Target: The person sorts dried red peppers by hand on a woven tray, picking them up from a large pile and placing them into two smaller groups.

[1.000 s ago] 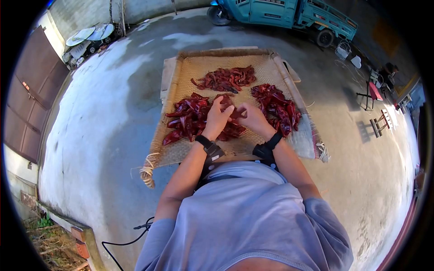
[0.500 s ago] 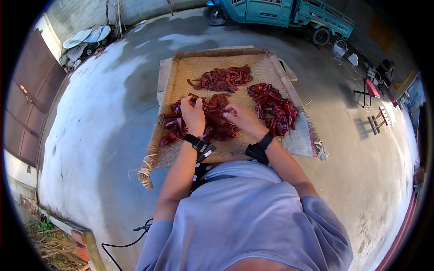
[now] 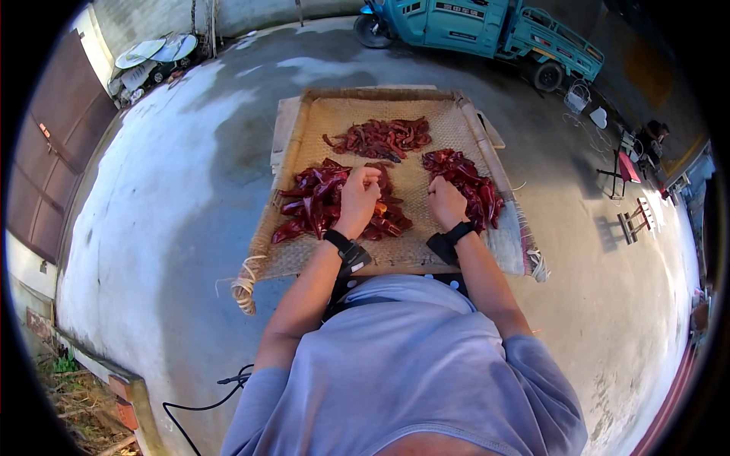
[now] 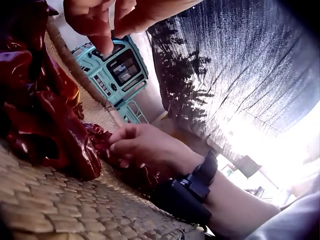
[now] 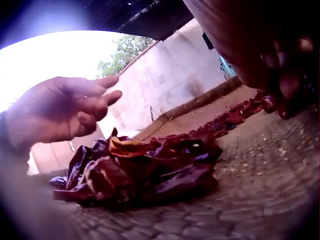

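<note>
Dried red chilies lie in separate piles on a woven tray. My left hand [image 3: 359, 201] hovers over the near-left chili pile [image 3: 312, 199], which has an orange patch on its right side. In the right wrist view my left hand [image 5: 65, 110] shows loosely bent fingers with nothing between them. My right hand [image 3: 447, 201] is at the left edge of the right chili pile [image 3: 480, 190]. Its fingers are bent downward, and in the left wrist view this right hand [image 4: 150, 147] overlaps red chilies. I cannot tell whether it holds one.
A third chili pile [image 3: 384, 138] lies toward the far side of the woven tray [image 3: 327, 114]. Pale specks dot the weave in the right wrist view. Beyond stand a teal three-wheeled truck [image 3: 449, 26] and, to the right, a small stool [image 3: 637, 216]. Someone sits farther back.
My hands were together over the middle, then parted. My left hand went left into the near-left pile and came back rightward and up; my right hand has moved right to the right pile.
</note>
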`<state>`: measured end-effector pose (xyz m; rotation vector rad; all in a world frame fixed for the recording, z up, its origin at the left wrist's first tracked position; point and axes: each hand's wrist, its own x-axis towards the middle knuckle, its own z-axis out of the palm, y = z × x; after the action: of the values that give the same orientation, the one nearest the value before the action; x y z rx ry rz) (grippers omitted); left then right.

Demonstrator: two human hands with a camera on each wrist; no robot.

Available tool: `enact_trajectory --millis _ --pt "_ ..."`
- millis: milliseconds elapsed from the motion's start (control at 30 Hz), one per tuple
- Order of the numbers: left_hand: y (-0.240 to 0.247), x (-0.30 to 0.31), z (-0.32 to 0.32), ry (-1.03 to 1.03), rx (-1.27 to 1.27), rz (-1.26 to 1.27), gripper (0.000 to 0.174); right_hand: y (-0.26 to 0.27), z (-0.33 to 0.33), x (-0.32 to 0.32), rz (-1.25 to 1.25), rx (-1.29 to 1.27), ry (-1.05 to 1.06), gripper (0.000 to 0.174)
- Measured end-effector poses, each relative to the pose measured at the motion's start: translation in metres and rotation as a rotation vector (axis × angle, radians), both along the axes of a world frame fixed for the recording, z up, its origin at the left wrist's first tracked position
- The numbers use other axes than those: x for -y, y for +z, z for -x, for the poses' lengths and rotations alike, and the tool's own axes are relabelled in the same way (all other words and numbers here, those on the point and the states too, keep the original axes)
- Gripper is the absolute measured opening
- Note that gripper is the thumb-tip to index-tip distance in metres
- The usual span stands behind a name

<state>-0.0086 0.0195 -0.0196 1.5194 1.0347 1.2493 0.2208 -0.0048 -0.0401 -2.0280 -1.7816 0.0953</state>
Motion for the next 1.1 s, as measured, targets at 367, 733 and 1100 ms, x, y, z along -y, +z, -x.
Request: enact_trajectory --millis 367,733,1100 --pt "0.014 0.007 0.000 -0.037 0.026 0.160 0.037 0.044 0.022 0.018 -0.040 -0.588 0.370 0.026" --pt "0.004 -0.005 0.009 0.583 -0.218 -0.122 0.048 0.031 -0.080 -0.017 0.161 0.259 -0.274 0.030" --pt "0.027 0.016 -0.010 -0.203 0.029 0.149 0.034 0.039 0.017 0.020 -0.066 -0.721 0.453 0.024"
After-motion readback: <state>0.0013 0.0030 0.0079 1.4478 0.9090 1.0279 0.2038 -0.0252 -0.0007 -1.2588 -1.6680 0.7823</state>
